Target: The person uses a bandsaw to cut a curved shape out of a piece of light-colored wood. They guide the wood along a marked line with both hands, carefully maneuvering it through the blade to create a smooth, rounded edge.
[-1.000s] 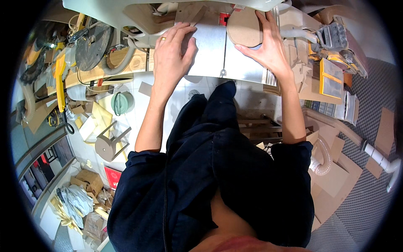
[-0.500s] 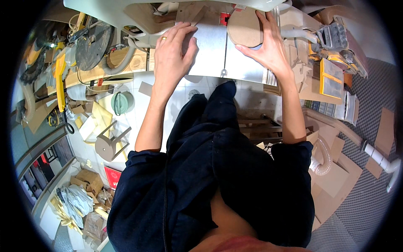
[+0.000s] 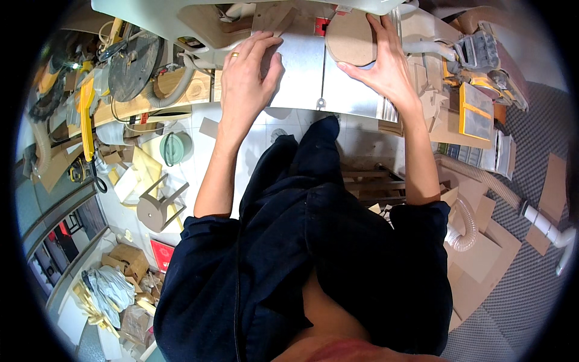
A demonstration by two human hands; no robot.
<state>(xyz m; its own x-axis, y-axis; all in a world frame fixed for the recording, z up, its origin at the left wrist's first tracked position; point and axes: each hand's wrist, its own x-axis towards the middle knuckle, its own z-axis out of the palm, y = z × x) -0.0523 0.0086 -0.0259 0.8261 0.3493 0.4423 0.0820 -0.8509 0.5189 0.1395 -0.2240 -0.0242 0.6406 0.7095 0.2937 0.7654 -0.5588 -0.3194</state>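
A round brown board disc (image 3: 350, 41) lies flat on the metal machine table (image 3: 300, 84), close to the red insert (image 3: 322, 26) in the table's slot. My right hand (image 3: 389, 63) grips the disc from its right side, with the fingers along the right edge and the thumb at the near edge. To the left, my left hand (image 3: 250, 69) rests on the table's left part with fingers stretched out and nothing in it; a ring is on one finger. The pale machine housing (image 3: 229, 12) hangs over the table and hides its far part.
A wooden bench with a black disc (image 3: 136, 66) and hoses stands left. Board offcuts (image 3: 431, 105) and a yellow-framed panel (image 3: 476, 111) lie right. On the floor are a stool (image 3: 154, 211), a green bucket (image 3: 175, 149), a ribbed hose (image 3: 482, 178) and cardboard pieces.
The disc and my right hand have shifted very slightly to the left. My left hand stays in nearly the same place.
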